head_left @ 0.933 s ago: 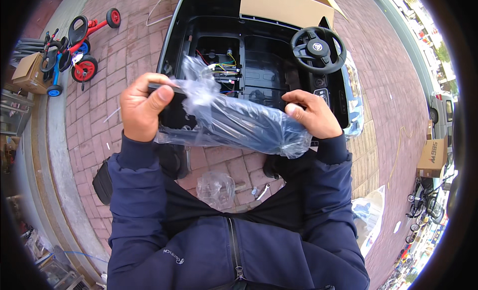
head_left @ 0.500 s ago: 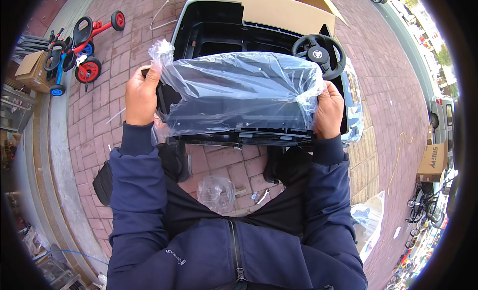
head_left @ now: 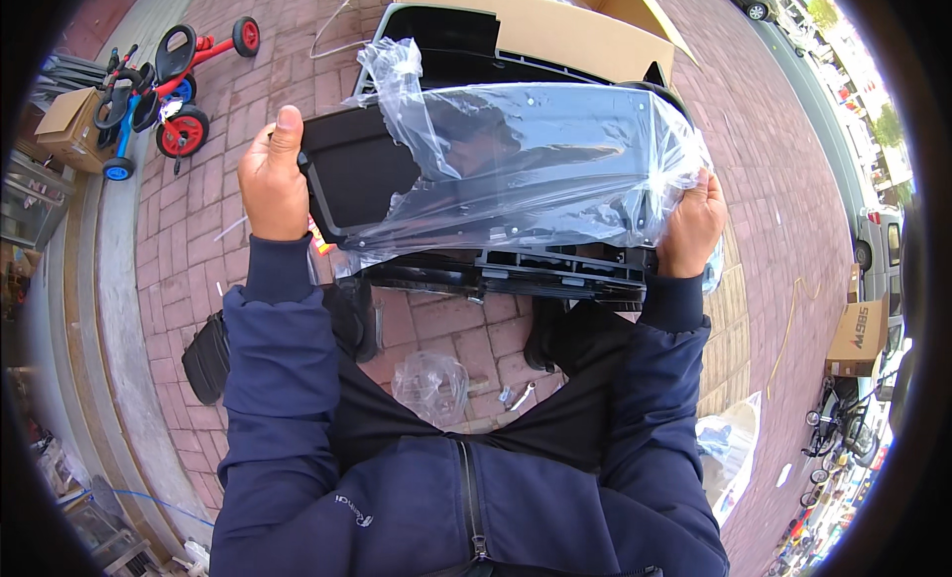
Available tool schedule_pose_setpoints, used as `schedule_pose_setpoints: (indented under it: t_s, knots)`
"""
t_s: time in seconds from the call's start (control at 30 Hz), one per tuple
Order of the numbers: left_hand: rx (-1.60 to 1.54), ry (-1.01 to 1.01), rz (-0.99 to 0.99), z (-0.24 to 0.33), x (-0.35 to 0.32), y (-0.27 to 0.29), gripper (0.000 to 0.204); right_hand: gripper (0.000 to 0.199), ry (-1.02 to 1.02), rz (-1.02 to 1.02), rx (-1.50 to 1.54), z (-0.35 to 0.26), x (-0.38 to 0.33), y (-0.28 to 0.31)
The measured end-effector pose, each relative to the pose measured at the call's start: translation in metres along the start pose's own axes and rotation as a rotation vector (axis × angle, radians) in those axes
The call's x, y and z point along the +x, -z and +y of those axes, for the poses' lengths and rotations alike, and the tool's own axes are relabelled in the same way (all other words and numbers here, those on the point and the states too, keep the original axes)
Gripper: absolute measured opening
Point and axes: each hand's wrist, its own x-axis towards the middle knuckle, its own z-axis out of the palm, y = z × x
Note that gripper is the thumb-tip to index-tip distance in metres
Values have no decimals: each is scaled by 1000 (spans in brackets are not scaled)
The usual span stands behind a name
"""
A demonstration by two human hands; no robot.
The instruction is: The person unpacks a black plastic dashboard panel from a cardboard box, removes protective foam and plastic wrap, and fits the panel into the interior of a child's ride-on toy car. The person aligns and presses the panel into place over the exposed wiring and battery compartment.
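Observation:
A black plastic panel [head_left: 342, 171] with a raised rim is held up in front of me. Its left end is bare, while a torn clear plastic bag [head_left: 555, 171] covers the rest. My left hand [head_left: 276, 185] grips the panel's left edge, thumb up, fingers partly hidden. At the other end, my right hand [head_left: 694, 225] is closed on the bunched bag over the panel's right end. Behind and below the panel stands a black ride-on toy car body [head_left: 436, 27], mostly covered by it; its steering wheel is almost wholly hidden.
An opened cardboard box [head_left: 585, 32] lies beyond the car body. On the brick paving between my feet are a crumpled clear bag [head_left: 431, 384] and a wrench [head_left: 523, 396]. Red and blue tricycles [head_left: 183, 131] stand at the far left, and a black bag [head_left: 206, 359] lies nearer.
The panel has risen and shifted right, now covering the steering wheel. The bag has slid right off its left end, baring black plastic. My right hand has moved right.

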Motion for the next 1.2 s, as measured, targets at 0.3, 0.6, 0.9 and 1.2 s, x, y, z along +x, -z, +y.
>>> schedule_pose_setpoints:
  t_s: [0.3,0.6,0.9,1.2]
  knots:
    - [-432,350,-114,-16,-16,-14,48,60,78,118,-15,-16,-21,-23]
    - [-326,329,-101,-19,-50,-68,44,62,862,-964,-410,-69,-126,-82]
    - [-350,465,-130,-29,-37,-65,41,13,842,-1066,-430,-57,-133,-85]
    - [-51,188,-42,-14,-11,-29,47,7,563,-728,-916,-52,-87,-53]
